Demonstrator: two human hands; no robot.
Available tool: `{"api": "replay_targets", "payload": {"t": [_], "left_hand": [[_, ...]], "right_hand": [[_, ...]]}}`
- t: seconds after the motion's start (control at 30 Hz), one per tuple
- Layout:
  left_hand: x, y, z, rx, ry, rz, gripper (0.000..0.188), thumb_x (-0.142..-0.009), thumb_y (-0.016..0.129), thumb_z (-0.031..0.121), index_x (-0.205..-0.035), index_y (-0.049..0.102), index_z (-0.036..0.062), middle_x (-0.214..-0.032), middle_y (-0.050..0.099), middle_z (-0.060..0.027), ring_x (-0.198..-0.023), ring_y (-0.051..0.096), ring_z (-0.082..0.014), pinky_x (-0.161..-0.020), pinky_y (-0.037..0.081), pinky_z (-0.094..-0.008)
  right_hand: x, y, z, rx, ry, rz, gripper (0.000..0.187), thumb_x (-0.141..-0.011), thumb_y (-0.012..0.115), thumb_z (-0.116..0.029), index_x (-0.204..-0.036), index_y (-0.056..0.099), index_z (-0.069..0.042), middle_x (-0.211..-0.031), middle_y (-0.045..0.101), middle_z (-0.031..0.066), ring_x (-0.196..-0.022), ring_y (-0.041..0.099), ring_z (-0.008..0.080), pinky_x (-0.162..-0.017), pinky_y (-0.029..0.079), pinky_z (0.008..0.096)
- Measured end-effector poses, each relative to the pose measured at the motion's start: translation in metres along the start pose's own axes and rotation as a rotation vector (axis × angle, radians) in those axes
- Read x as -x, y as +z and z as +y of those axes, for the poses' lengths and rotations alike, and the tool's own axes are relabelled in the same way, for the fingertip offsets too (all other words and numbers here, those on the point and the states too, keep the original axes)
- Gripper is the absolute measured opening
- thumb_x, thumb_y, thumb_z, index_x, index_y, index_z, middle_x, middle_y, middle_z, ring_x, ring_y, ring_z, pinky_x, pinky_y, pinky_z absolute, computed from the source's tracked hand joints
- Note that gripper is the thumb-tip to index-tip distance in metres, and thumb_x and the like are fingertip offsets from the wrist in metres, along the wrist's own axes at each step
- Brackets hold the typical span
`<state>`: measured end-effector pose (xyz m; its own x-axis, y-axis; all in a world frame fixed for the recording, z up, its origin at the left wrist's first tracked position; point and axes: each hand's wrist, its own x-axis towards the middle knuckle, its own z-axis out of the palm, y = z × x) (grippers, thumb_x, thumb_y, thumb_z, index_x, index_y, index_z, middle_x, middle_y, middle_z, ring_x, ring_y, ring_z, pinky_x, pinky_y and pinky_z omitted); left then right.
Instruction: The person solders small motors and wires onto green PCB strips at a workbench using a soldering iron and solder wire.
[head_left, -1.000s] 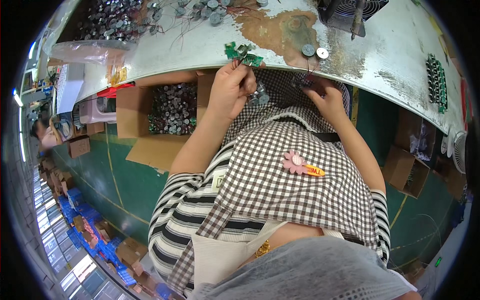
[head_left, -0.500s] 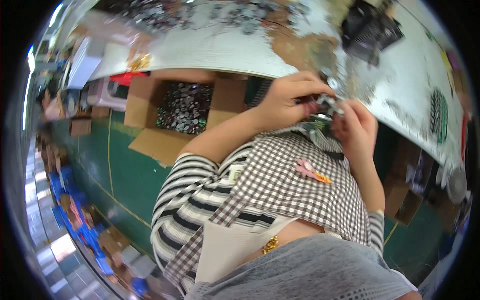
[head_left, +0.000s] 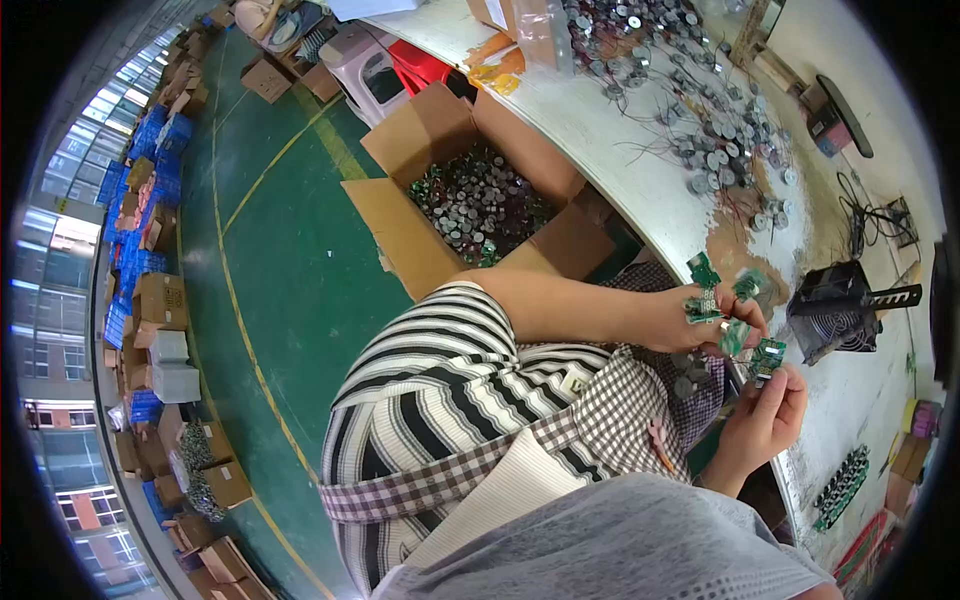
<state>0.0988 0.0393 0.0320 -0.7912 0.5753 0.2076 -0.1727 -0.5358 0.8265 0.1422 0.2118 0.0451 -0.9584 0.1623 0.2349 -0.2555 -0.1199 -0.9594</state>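
A small green board [head_left: 768,356] was near the edge of the white table [head_left: 640,180], clamped between the thumb and fingers of my right hand [head_left: 762,420]. Just beside it, my left hand [head_left: 672,322] had its fingers bunched on a cluster of green boards [head_left: 703,308]. Grey discs [head_left: 692,378] hung below, over my checked apron [head_left: 622,405]. A black fan [head_left: 835,312] stood beyond, an open carton [head_left: 420,130] to my left

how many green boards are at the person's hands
5 green boards: four bunched at the left hand, one at the right hand's fingers. More may be hidden.
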Motion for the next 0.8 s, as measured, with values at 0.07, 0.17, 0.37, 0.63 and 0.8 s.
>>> {"api": "replay_targets", "payload": {"t": [0.07,0.17,0.37,0.63,0.8], "left_hand": [[0.002,0.004,-0.002,-0.033,0.053,0.042,0.017,-0.093,0.056,0.024,-0.089,0.056,0.0069,-0.072,0.05,0.0053,-0.061,0.041,-0.0019,-0.054,0.03,-0.0192],[-0.001,0.005,-0.008,0.275,-0.087,0.22,0.014,-0.093,0.055,0.02,-0.087,0.055,0.0071,-0.074,0.049,0.0042,-0.065,0.041,-0.0038,-0.057,0.032,-0.0185],[-0.003,0.007,-0.015,0.161,0.006,0.198,0.02,-0.097,0.047,0.024,-0.094,0.056,0.0058,-0.082,0.056,0.001,-0.079,0.051,-0.008,-0.067,0.043,-0.0251],[0.042,-0.037,0.011,0.055,-0.283,0.422,0.032,-0.093,0.055,0.036,-0.08,0.058,0.0072,-0.059,0.043,0.0046,-0.052,0.036,-0.0062,-0.048,0.032,-0.0226],[0.118,-0.121,0.03,0.376,-0.102,0.999,0.031,-0.093,0.052,0.031,-0.083,0.052,0.0018,-0.052,0.035,0.0016,-0.04,0.023,-0.0072,-0.042,0.021,-0.0239]], "right_hand": [[0.004,0.003,0.001,0.137,-0.107,-0.055,0.011,-0.093,0.055,-0.011,-0.094,0.053,0.0,-0.07,0.053,0.0019,-0.052,0.045,0.005,-0.043,0.034,0.0171],[0.007,0.006,0.008,0.465,-0.388,-0.201,0.01,-0.093,0.054,-0.006,-0.094,0.055,0.003,-0.072,0.055,0.0039,-0.054,0.046,0.0069,-0.048,0.039,0.0191],[0.002,0.014,0.017,0.415,-0.352,-0.054,0.011,-0.093,0.054,-0.005,-0.095,0.057,0.005,-0.075,0.059,0.006,-0.059,0.052,0.0091,-0.053,0.043,0.0207],[-0.013,0.018,0.025,0.725,-0.523,-0.198,0.016,-0.09,0.056,-0.001,-0.103,0.06,0.007,-0.082,0.065,0.0118,-0.064,0.059,0.0127,-0.058,0.048,0.0244],[-0.012,0.016,0.037,0.646,-0.621,-0.411,0.024,-0.092,0.048,0.002,-0.115,0.055,0.005,-0.081,0.063,0.0098,-0.063,0.054,0.0106,-0.057,0.045,0.0223]]}}
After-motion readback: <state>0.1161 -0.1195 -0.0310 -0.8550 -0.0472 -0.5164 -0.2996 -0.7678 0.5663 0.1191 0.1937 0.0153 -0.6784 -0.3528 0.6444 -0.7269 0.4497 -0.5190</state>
